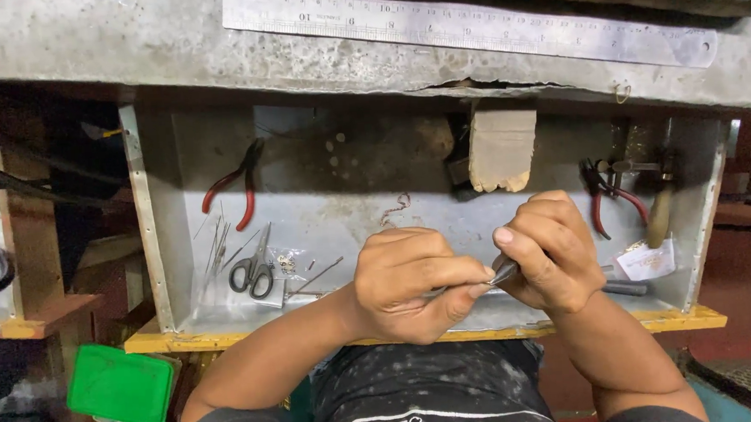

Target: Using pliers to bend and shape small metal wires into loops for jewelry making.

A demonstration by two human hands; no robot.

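Workshop bench: metal tray (159,248), pliers (235,186), scissors (254,267), steel ruler (468,24).

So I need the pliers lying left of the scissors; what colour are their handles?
Red, seen in the head view: pliers.

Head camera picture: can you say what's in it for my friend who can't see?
Two hands, left hand and right hand, meet over a metal tray, pinching a small grey tool. Scissors and red-handled pliers lie left; a steel ruler rests above.
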